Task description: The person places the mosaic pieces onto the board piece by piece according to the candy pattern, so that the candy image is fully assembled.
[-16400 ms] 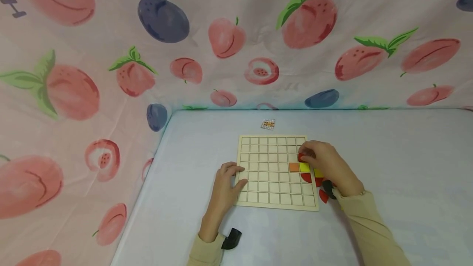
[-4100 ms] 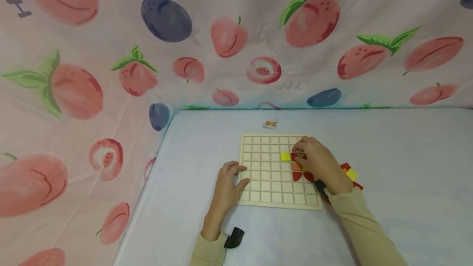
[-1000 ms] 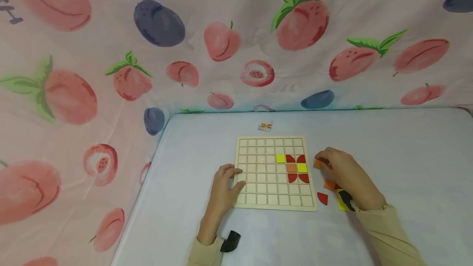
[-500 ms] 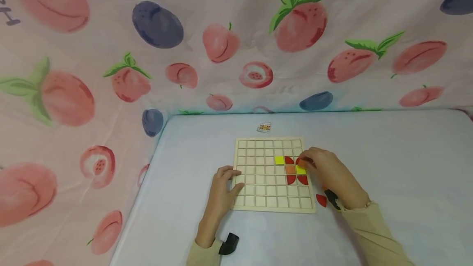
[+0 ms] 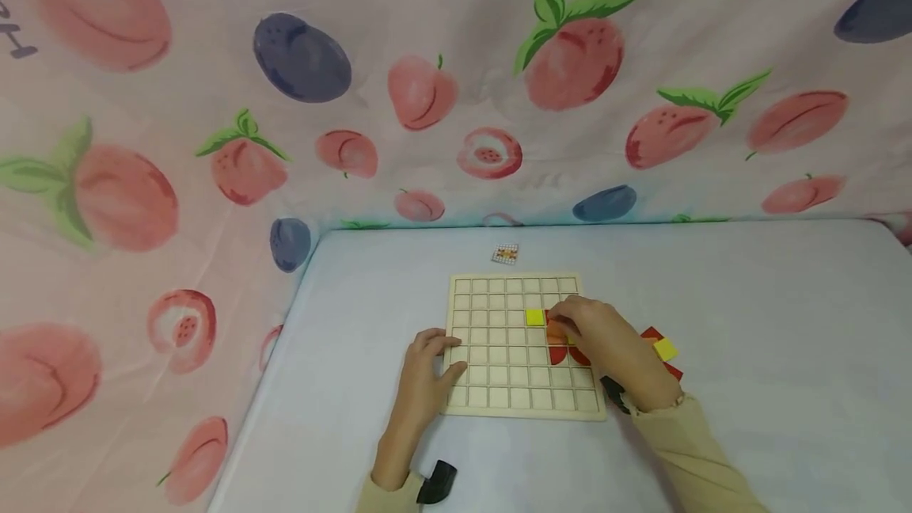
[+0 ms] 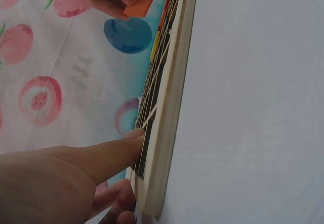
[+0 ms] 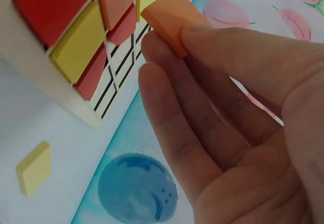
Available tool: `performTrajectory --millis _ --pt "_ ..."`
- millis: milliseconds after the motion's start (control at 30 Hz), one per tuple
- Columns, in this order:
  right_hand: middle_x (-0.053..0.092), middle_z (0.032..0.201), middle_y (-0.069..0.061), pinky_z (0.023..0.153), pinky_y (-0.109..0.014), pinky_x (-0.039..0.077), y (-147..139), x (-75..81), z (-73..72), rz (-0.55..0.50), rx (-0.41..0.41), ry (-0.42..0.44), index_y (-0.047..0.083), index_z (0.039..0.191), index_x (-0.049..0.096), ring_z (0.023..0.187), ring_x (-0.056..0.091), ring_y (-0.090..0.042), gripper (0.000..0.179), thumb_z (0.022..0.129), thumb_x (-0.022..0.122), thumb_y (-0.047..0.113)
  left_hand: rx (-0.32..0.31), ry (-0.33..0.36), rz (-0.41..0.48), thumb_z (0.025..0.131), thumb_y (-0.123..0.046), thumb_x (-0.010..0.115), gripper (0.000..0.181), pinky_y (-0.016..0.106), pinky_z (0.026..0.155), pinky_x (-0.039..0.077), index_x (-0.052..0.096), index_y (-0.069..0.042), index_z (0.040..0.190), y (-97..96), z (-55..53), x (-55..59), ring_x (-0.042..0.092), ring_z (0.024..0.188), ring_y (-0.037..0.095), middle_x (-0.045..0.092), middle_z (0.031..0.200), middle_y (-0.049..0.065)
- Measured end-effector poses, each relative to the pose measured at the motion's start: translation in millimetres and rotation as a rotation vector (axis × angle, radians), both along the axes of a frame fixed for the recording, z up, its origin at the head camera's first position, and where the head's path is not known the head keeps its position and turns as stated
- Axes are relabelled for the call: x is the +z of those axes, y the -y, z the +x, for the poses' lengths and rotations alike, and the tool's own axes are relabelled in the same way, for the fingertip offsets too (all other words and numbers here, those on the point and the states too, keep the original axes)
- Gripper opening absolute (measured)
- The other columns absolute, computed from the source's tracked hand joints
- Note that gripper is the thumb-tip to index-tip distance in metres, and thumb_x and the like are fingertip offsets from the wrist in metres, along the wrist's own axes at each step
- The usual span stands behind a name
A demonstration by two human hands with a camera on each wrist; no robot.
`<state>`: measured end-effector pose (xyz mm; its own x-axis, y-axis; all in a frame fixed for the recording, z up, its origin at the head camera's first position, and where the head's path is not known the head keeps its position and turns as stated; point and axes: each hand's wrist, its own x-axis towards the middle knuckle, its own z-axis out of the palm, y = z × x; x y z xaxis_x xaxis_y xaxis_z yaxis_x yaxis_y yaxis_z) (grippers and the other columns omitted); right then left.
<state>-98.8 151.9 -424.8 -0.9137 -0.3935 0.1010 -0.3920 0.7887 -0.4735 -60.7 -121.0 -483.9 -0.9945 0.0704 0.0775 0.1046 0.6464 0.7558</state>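
Between thumb and fingertips, my right hand [image 5: 602, 343] pinches an orange square tile [image 7: 174, 19] above the right half of a wooden grid board [image 5: 492, 377]. In the left wrist view, the orange tile [image 6: 137, 6] shows raised off the board. On the board lie a yellow square tile [image 5: 535, 317] and red quarter-round tiles [image 5: 558, 355]. The right wrist view also shows a yellow tile [image 7: 78, 42] and an orange tile [image 7: 117, 1] set in the grid. My left hand [image 5: 422, 374] rests on the board's left edge, thumb on its face, fingers loosely extended.
Loose red, orange and yellow tiles [image 5: 666, 349] lie on the white table right of the board, partly behind my right forearm. A small printed pattern card [image 5: 506, 254] lies beyond the board. A fruit-patterned cloth [image 5: 420, 93] rises behind the table.
My right hand has carried the orange tile leftward from the table over the grid. Since the oldest frame, more red tiles and a yellow one have come onto the board. My left hand stays put.
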Motion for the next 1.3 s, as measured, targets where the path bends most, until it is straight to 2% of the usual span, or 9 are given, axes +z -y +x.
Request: performTrajectory --millis 233,500,733,1033,1300 --pt "0.069 0.09 -0.002 0.075 -0.033 0.056 8.1 -5.6 -0.2 -0.048 0.032 0.005 0.004 0.099 0.073 0.079 0.062 -0.014 0.01 0.089 0.072 0.007 0.002 0.006 0.001 0.086 -0.011 0.077 0.03 0.046 0.096 0.045 0.069 -0.008 0.115 1.2 1.6 -1.4 0.054 0.112 0.024 0.054 0.134 0.01" --pt "0.068 0.088 -0.001 0.072 -0.03 0.053 16.8 -9.8 -4.3 -0.049 0.053 0.032 0.005 0.097 0.073 0.074 0.056 -0.01 0.008 0.09 0.071 0.006 0.004 0.008 0.002 0.086 -0.012 0.077 0.03 0.047 0.096 0.045 0.069 -0.008 0.115 1.8 1.5 -1.5 0.054 0.112 0.023 0.053 0.135 0.009" --pt "0.07 0.091 0.0 0.077 -0.033 0.055 19.8 -14.5 -3.2 -0.04 0.04 0.04 0.008 0.095 0.073 0.079 0.06 -0.012 0.006 0.089 0.072 0.006 0.0 0.007 0.006 0.086 -0.013 0.077 0.03 0.049 0.097 0.045 0.069 -0.008 0.115 1.7 3.1 -1.5 0.054 0.112 0.025 0.054 0.134 0.01" --pt "0.072 0.094 -0.001 0.082 -0.037 0.056 20.8 -19.3 -2.5 0.001 0.025 0.008 0.008 0.096 0.074 0.085 0.064 -0.016 0.007 0.088 0.073 0.007 0.003 -0.009 -0.009 0.086 -0.013 0.078 0.03 0.047 0.095 0.046 0.069 -0.01 0.114 1.0 5.1 -3.3 0.055 0.111 0.023 0.054 0.133 0.009" --pt "0.066 0.091 0.001 0.081 -0.035 0.055 20.4 -25.4 -3.3 0.009 0.067 -0.072 0.007 0.095 0.076 0.085 0.061 -0.016 0.01 0.085 0.077 0.007 0.008 -0.01 -0.006 0.086 -0.013 0.077 0.029 0.047 0.095 0.046 0.069 -0.01 0.114 1.5 3.2 -3.5 0.054 0.111 0.022 0.054 0.134 0.009"
